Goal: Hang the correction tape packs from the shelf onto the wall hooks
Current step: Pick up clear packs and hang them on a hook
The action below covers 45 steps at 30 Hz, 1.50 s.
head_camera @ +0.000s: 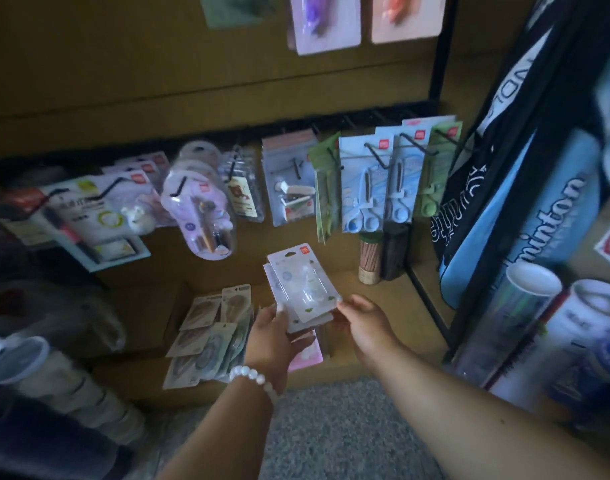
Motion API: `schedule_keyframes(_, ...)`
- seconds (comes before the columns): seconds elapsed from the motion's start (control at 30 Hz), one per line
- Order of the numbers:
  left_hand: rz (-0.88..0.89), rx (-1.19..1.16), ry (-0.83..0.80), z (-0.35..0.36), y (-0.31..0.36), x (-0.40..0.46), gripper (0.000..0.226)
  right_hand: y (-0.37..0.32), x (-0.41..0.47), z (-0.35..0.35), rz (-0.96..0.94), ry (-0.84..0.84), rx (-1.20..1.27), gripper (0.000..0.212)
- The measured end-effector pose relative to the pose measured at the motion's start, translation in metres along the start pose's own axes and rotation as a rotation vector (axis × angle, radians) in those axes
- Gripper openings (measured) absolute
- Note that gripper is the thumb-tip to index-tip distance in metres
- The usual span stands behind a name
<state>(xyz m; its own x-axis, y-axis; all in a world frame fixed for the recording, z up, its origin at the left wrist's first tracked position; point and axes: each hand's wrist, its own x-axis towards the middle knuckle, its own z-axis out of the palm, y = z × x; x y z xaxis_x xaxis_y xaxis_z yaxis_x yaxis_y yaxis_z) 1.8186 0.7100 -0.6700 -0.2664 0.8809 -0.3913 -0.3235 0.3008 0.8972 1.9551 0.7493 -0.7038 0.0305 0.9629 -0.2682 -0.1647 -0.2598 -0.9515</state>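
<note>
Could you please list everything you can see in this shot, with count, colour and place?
Held packs: small stack, pale clear-fronted, between both hands.
Shelf packs: loose pile, beige-green, on wooden shelf at left.
Pink pack: one, under left hand.
Scissors packs: several, blue and green, hanging from black wall hooks.
Other hanging packs: many, mixed colours, left hooks.
Pencil tub: one, shelf back.
Shuttlecock tubes: two, white-capped, far right.
Left hand: grips stack, white bead bracelet.
Right hand: pinches top pack's edge.
</note>
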Motion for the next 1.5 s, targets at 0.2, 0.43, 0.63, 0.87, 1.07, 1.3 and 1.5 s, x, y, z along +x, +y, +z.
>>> schedule_keyframes(0.2,0.118,-0.028,-0.004,-0.008,0.024,-0.038,0.008,-0.029,-0.04,0.018,-0.116,-0.024,-0.043,0.03)
schedule_keyframes(0.43,0.245,-0.063,-0.013,-0.015,0.069,-0.08,0.006,-0.078,-0.069,0.03,-0.198,-0.081,-0.109,0.016)
schedule_keyframes(0.63,0.338,-0.035,-0.027,-0.025,0.107,-0.1,0.013,-0.13,-0.096,0.044,-0.322,-0.148,-0.148,0.028)
schedule_keyframes(0.87,0.426,-0.003,-0.002,-0.033,0.15,-0.118,0.014,-0.176,-0.112,0.077,-0.466,-0.231,-0.242,0.021)
schedule_keyframes(1.07,0.509,-0.021,0.03,-0.042,0.18,-0.125,0.02,-0.2,-0.115,0.1,-0.479,-0.25,-0.179,0.023)
schedule_keyframes(1.3,0.564,-0.058,0.083,-0.043,0.208,-0.124,0.007,-0.228,-0.115,0.118,-0.458,-0.296,-0.082,0.02)
schedule_keyframes(1.5,0.592,-0.067,0.165,-0.049,0.235,-0.126,0.013,-0.267,-0.106,0.138,-0.504,-0.292,0.002,0.01)
